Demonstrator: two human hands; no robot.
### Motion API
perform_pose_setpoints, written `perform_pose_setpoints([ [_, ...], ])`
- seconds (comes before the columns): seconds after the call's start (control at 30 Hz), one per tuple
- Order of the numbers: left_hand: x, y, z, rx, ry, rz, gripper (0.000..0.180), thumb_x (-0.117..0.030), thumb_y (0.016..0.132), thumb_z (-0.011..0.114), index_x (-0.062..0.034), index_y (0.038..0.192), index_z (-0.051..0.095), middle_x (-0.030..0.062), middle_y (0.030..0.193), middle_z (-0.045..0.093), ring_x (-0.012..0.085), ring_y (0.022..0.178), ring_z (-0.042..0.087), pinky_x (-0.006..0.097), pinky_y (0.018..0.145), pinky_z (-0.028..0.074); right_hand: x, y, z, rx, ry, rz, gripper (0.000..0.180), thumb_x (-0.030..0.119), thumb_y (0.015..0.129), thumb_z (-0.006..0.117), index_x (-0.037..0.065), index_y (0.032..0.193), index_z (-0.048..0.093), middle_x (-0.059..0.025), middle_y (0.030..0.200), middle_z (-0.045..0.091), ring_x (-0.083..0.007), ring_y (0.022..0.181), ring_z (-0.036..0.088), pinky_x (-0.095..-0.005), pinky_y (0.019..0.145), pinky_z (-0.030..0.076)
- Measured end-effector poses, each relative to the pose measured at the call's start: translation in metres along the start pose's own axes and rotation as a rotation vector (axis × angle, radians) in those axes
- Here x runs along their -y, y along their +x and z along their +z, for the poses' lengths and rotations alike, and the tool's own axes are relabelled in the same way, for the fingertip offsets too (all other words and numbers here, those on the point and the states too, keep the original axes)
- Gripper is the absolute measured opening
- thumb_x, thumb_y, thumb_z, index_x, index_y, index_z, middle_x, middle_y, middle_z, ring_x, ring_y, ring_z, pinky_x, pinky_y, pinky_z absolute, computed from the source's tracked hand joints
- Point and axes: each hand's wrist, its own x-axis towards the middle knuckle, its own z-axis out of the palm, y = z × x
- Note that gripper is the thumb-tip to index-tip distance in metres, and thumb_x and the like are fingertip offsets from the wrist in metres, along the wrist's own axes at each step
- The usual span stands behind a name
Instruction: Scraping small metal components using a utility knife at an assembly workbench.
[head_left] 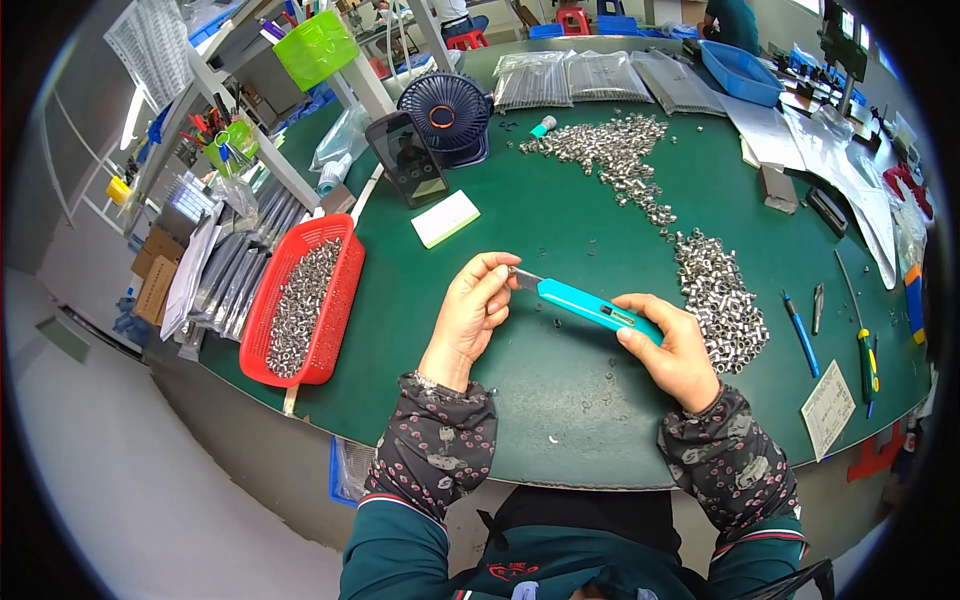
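My right hand [672,345] is closed around the handle of a teal utility knife [585,302], its blade out and pointing left. At the blade's tip, my left hand [474,305] pinches a small metal ring [513,271], mostly hidden by the fingertips. Blade and ring look to be touching. To the right of the knife lies a pile of small silvery metal sleeves [722,305]. A second, spread-out heap of small metal parts [610,150] lies farther back. Tiny rings or shavings are scattered on the green table [560,410] below the knife.
A red basket [345,285] of metal parts stands at the left. Behind my hands are a phone [408,160], a dark fan [446,115] and a white card block [445,218]. At right lie a blue pen [801,335], a screwdriver [866,360] and a paper tag [827,408].
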Motion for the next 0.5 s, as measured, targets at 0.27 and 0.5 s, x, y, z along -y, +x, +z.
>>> perform_pose_setpoints([
  [0.27, 0.0047, -0.0002, -0.0025, 0.128, 0.014, 0.033, 0.013, -0.015, 0.086, 0.046, -0.0038, 0.09, 0.051, 0.0003, 0.069, 0.048, 0.0014, 0.045, 0.029, 0.013, 0.035, 0.02, -0.0018, 0.0005, -0.0014, 0.09, 0.161, 0.115, 0.025, 0.015, 0.074, 0.058, 0.002, 0.096, 0.056, -0.0118, 0.08, 0.06, -0.0158, 0.07, 0.057, -0.027, 0.062, 0.043],
  [0.5, 0.0019, -0.0019, 0.0056, 0.035, 0.204, 0.113, 0.014, -0.016, 0.085, 0.048, -0.003, 0.088, 0.052, -0.0003, 0.065, 0.047, 0.0001, 0.042, 0.03, 0.013, 0.035, 0.02, -0.0035, 0.0014, -0.0075, 0.11, 0.134, 0.141, 0.023, 0.014, 0.074, 0.057, 0.002, 0.093, 0.058, -0.0102, 0.077, 0.059, -0.0167, 0.067, 0.057, -0.0273, 0.061, 0.043],
])
